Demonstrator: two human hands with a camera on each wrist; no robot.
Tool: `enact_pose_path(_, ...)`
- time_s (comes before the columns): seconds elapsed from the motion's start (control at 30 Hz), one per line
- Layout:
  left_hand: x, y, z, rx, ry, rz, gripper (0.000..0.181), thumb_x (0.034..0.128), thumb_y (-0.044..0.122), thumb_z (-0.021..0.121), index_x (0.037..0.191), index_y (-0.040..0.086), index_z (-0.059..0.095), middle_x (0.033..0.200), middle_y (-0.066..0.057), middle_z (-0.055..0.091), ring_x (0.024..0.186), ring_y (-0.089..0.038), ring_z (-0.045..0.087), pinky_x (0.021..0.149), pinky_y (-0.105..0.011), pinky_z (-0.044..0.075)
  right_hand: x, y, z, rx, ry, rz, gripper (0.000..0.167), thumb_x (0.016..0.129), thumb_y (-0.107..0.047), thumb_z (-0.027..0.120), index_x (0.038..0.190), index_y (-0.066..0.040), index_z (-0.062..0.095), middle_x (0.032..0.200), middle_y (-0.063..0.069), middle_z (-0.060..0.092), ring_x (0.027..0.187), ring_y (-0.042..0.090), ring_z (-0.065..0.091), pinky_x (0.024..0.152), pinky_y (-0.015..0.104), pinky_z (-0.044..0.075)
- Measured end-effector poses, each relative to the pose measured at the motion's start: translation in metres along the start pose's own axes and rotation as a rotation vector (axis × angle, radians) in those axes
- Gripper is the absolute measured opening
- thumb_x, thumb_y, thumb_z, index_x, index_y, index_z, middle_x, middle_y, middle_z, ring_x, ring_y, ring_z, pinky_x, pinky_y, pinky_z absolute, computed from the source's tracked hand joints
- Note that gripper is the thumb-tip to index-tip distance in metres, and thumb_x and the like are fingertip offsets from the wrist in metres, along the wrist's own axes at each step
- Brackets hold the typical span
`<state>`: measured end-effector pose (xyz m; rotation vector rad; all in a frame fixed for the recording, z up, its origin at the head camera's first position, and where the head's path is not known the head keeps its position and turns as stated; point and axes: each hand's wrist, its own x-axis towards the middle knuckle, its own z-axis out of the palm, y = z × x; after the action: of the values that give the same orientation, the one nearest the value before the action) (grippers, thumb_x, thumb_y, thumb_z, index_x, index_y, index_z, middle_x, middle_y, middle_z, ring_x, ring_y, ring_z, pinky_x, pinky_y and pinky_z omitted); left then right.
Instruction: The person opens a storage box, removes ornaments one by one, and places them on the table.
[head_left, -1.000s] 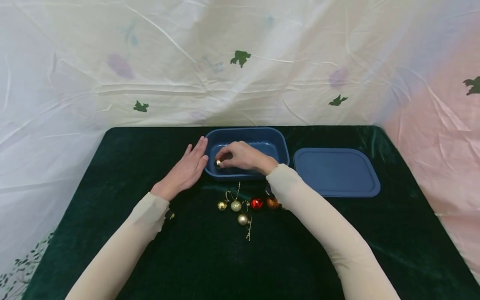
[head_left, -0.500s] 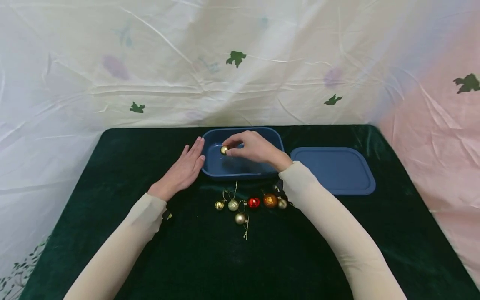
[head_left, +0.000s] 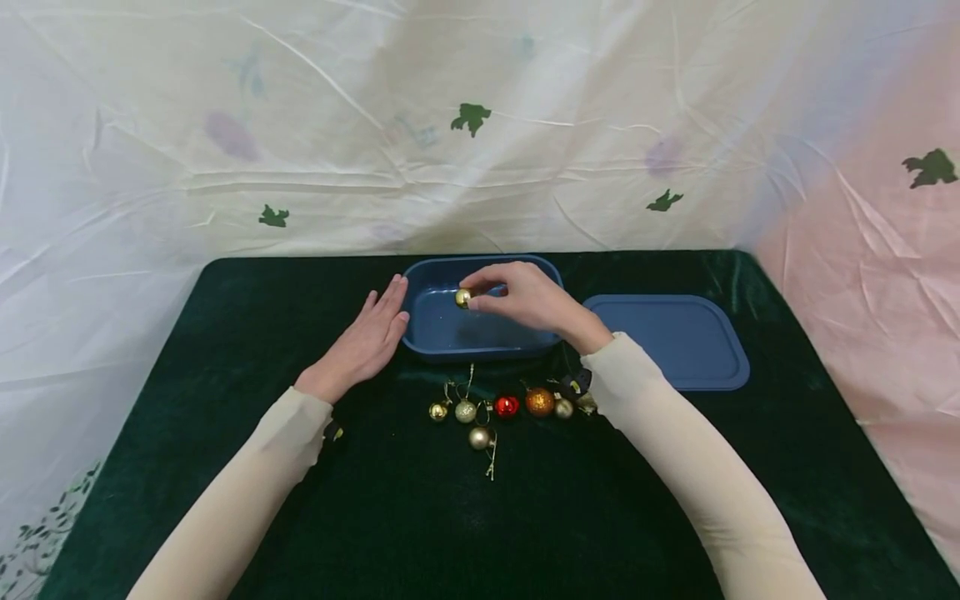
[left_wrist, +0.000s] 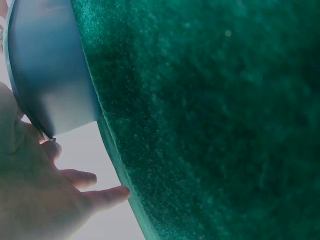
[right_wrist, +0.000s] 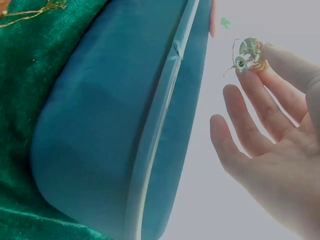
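My right hand (head_left: 528, 297) pinches a small shiny gold bauble (head_left: 462, 297) between thumb and fingertips over the blue plastic box (head_left: 480, 353). In the right wrist view the bauble (right_wrist: 250, 52) shows its cap and a thin gold string, held above the box's rim, with the other fingers spread. With straight fingers, my left hand (head_left: 360, 346) touches the left end of the box. In front of the box lie several baubles: a small gold one (head_left: 438, 411), a glittery one (head_left: 465, 411), a red one (head_left: 507, 406), an orange one (head_left: 539, 402) and a champagne one (head_left: 480, 437).
To the right of the box, a flat blue lid (head_left: 667, 342) lies on the dark green velvet cloth (head_left: 450, 533). Another small bauble (head_left: 563, 407) sits near my right sleeve, which partly covers something beside it. A pale patterned curtain (head_left: 337, 125) hangs behind the table.
My right hand has risen from low at the left end inside the box and shifted right, still pinching the gold bauble. My left hand stays against the box.
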<state>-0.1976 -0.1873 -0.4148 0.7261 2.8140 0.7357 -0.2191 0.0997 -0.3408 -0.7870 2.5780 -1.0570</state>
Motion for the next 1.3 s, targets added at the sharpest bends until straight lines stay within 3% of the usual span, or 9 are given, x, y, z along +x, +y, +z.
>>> enact_pose_path(0.67, -0.001, 0.002, -0.002, -0.004, 0.006, 0.011, 0.062, 0.1149, 0.033, 0.02, 0.165, 0.001, 0.002, 0.173, -0.018, 0.0, 0.159, -0.028, 0.001, 0.127, -0.05, 0.001, -0.041, 0.003, -0.004, 0.074, 0.029, -0.063, 0.035, 0.101, -0.026, 0.07, 0.134, -0.014, 0.069, 0.125, -0.001, 0.07, 0.119, 0.021, 0.062, 0.107, 0.044, 0.047)
enact_pose_path(1.3, -0.001, 0.002, -0.003, -0.005, 0.004, 0.012, 0.062, 0.1148, 0.033, 0.02, 0.165, 0.001, 0.002, 0.173, -0.018, 0.0, 0.159, -0.028, 0.001, 0.127, -0.05, 0.001, -0.069, 0.003, 0.0, 0.062, 0.054, -0.045, 0.035, 0.1, -0.029, 0.071, 0.134, -0.018, 0.07, 0.128, -0.002, 0.068, 0.12, 0.027, 0.061, 0.105, 0.048, 0.048)
